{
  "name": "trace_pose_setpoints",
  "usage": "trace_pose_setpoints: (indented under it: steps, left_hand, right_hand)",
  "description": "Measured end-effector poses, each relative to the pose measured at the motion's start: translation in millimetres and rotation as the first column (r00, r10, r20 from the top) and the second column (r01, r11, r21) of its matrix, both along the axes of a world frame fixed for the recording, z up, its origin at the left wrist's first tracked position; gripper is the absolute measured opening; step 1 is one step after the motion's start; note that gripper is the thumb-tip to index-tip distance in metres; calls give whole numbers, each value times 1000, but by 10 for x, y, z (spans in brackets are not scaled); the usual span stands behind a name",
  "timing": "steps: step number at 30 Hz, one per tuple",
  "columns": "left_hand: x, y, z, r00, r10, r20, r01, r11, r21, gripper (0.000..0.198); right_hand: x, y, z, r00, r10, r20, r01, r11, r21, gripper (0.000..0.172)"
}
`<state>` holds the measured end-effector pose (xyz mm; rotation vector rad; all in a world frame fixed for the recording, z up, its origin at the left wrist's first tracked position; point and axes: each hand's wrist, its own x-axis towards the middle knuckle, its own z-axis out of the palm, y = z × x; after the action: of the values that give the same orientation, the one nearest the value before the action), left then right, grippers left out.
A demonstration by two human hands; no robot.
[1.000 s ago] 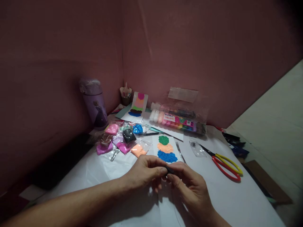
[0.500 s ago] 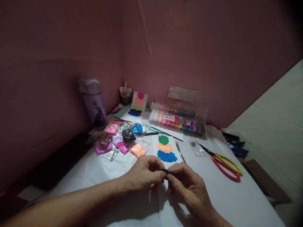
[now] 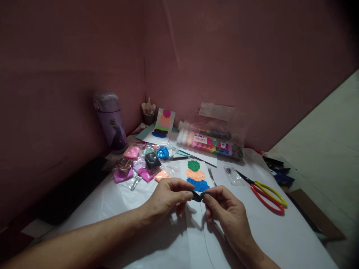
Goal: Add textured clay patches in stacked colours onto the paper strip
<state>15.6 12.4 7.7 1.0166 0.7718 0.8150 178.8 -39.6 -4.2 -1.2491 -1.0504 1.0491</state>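
A strip of black modelling clay [image 3: 196, 196] is stretched between my two hands, above a white paper strip [image 3: 194, 220]. My left hand [image 3: 172, 196] pinches its left end between thumb and fingers. The other end sits between the thumb and forefinger of my right hand [image 3: 224, 207]. Just beyond my fingers, green [image 3: 193, 166], peach [image 3: 195, 175] and blue clay patches [image 3: 198, 185] lie in a column on the paper, the blue one nearest me. A small fork [image 3: 212, 177] lies right of them, partly hidden by my right hand.
Bagged clay in several colours [image 3: 146, 164] lies at left, near a purple bottle [image 3: 111, 123]. Scissors [image 3: 266, 194] with red and yellow handles rest at right beside a small clear bag [image 3: 233, 176]. Behind stand a clay pack [image 3: 210, 142], a patterned card [image 3: 162, 127] and a stick cup [image 3: 148, 114].
Both hands have risen slightly and moved a little apart. The black clay between them now shows as a longer, wider strip.
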Motion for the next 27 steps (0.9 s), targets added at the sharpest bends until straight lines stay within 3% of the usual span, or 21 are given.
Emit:
trace_pose_setpoints:
  steps: [4, 8, 14, 20, 23, 27]
  left_hand:
    - [40, -46, -74, 998, -66, -25, 65, 998, -14, 37]
    - [49, -70, -106, 985, -167, -41, 168, 985, 27, 33]
    - [39, -49, -84, 995, -86, -56, 88, 996, 34, 26]
    - [31, -53, -86, 981, -194, -27, 194, 981, -5, 29]
    - [49, -62, -77, 979, -202, -5, 202, 979, -9, 31]
    - [67, -35, -62, 998, -54, -25, 54, 998, 10, 30]
  right_hand:
    - [-51, -64, -12, 997, 75, 16, -75, 997, 36, 17]
    - [-34, -99, -40, 987, 157, 42, -159, 986, 44, 14]
    - [7, -73, -31, 969, 234, 84, -239, 969, 60, 17]
    - [-21, -65, 3, 967, 241, 86, -243, 970, 16, 15]
    - [-23, -57, 8, 981, 172, 89, -175, 984, 22, 19]
    - [20, -8, -6, 999, -20, 31, 19, 999, 51, 22]
